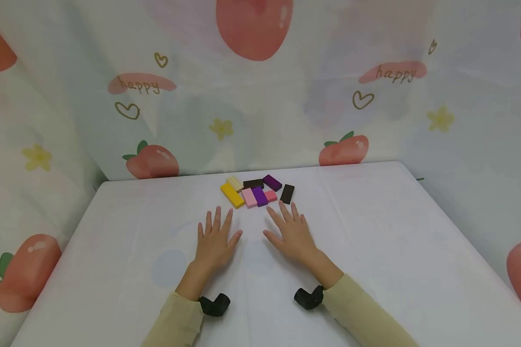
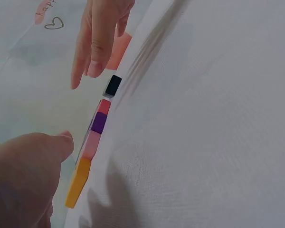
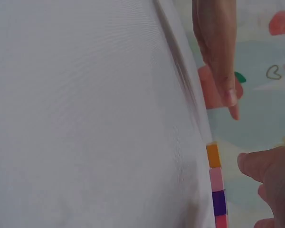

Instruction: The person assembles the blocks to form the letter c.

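Both hands, fingers spread, are over the white table with nothing in them. My left hand (image 1: 214, 245) is just in front of a yellow bar (image 1: 232, 195). My right hand (image 1: 294, 239) has its fingertips close to a dark bar (image 1: 288, 193) and a small bright pink bar (image 1: 271, 195). Between these lie a light pink bar (image 1: 249, 198) and a purple bar (image 1: 259, 196), side by side. Behind them are a ridged cream bar (image 1: 234, 183), a second dark bar (image 1: 253, 183) and a deep purple bar (image 1: 272, 182). Both wrist views show the front bars beyond the thumbs.
A white cloth covers the table (image 1: 126, 270), with the bars near its far edge. Printed fabric (image 1: 265, 106) with fruit, hearts and flowers hangs behind and at both sides. A black device (image 1: 215, 305) sits at the left wrist, and another black device (image 1: 309, 298) at the right.
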`<move>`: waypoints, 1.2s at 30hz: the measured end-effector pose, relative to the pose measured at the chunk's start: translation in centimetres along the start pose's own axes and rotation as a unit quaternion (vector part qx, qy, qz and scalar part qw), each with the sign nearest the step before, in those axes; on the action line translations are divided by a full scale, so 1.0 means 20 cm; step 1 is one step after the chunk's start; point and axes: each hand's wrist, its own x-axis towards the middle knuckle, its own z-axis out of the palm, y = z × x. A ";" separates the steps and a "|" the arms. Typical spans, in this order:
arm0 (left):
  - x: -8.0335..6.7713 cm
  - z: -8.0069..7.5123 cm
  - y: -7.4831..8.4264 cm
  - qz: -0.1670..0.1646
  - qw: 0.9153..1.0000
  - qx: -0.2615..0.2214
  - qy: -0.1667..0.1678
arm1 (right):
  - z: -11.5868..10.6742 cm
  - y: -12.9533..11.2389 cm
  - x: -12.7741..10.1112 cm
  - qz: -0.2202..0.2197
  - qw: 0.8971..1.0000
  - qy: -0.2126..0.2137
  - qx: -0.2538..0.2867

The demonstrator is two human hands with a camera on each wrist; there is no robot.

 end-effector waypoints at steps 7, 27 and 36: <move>0.05 0.00 0.00 0.004 1.000 -0.005 -0.002 | 0.03 -0.06 0.07 -0.015 1.000 -0.005 -0.010; 0.24 0.03 -0.04 0.017 1.000 -0.016 0.022 | 0.07 -0.15 0.29 -0.042 0.999 -0.013 -0.029; 0.30 0.03 -0.05 0.012 0.999 -0.039 0.014 | 0.09 -0.13 0.38 -0.071 0.997 -0.013 -0.028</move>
